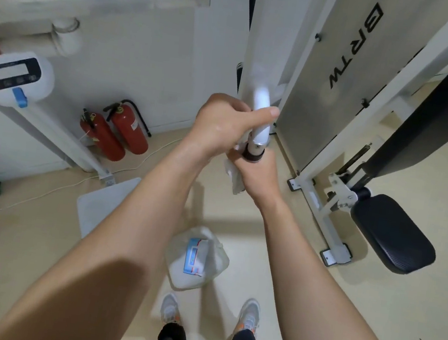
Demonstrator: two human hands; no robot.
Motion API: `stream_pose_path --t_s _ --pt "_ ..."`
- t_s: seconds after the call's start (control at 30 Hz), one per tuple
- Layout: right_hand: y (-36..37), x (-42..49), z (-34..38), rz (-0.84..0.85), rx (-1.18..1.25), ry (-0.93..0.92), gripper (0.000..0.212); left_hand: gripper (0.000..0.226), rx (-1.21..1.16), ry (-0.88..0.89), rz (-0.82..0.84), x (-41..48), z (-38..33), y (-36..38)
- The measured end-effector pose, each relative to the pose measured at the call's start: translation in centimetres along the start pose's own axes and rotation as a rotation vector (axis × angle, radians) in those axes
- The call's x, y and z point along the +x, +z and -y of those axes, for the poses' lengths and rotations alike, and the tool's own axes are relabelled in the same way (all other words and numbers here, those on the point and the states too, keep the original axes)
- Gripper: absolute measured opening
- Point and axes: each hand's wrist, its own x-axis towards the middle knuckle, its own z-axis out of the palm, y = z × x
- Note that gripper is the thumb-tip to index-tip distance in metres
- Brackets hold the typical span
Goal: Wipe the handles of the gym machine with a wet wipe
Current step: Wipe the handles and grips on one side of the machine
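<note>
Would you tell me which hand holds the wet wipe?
The right hand, lower on the handle, grips the wet wipe; the left hand holds the handle higher up, bare.

The machine bar [261, 112] is white painted metal with a glossy finish, and the handle [252, 156] below it looks like matt black rubber. The wet wipe [235, 178] is soft, crumpled cloth (thin, almost like paper). The seat pad [392, 235] is matt black with fine ribs.
</note>
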Motion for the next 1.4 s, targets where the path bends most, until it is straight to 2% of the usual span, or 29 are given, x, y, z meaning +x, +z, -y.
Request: stream_pose_path --t_s 0.13,0.23,0.37,0.53,0.77,1.07,1.13,1.27,1.4 --pt "0.4 0.0 -2.2 -0.065 -0.034 0.024 0.029 0.047 0.045 -0.074 0.063 0.8 -0.9 -0.5" --pt "0.5 0.0 -0.5 -0.146 -0.014 -0.021 0.034 0.044 0.022 -0.066 0.084 1.0 -1.0 -0.4" --pt "0.2 0.3 2.3 -0.21 0.039 -0.131 0.021 0.042 -0.012 -0.062 0.089 1.0 -0.6 0.0" --pt "-0.1 0.5 -1.6 -0.092 -0.039 -0.042 0.034 0.069 -0.027 -0.072 0.103 0.5 -0.7 0.1" --pt "-0.1 0.6 -5.4 -0.101 -0.13 0.08 0.037 0.07 -0.028 -0.074 0.123 0.5 -1.2 0.0" --pt "-0.5 0.1 1.0 -0.27 -0.043 -0.147 0.031 0.071 -0.058 -0.037 0.166 0.6 -1.2 0.5" --pt "-0.4 0.3 -0.1 -0.252 -0.044 -0.114 0.031 0.072 -0.057 -0.045 0.163 0.7 -1.1 0.5" --pt "-0.4 0.2 -4.9 -0.152 -0.105 0.101 0.034 0.073 -0.047 -0.069 0.16 0.6 -1.2 0.2" --pt "0.4 -0.1 -5.2 -0.185 -0.093 0.098 0.036 0.071 -0.061 -0.088 0.158 0.4 -1.2 -0.1"
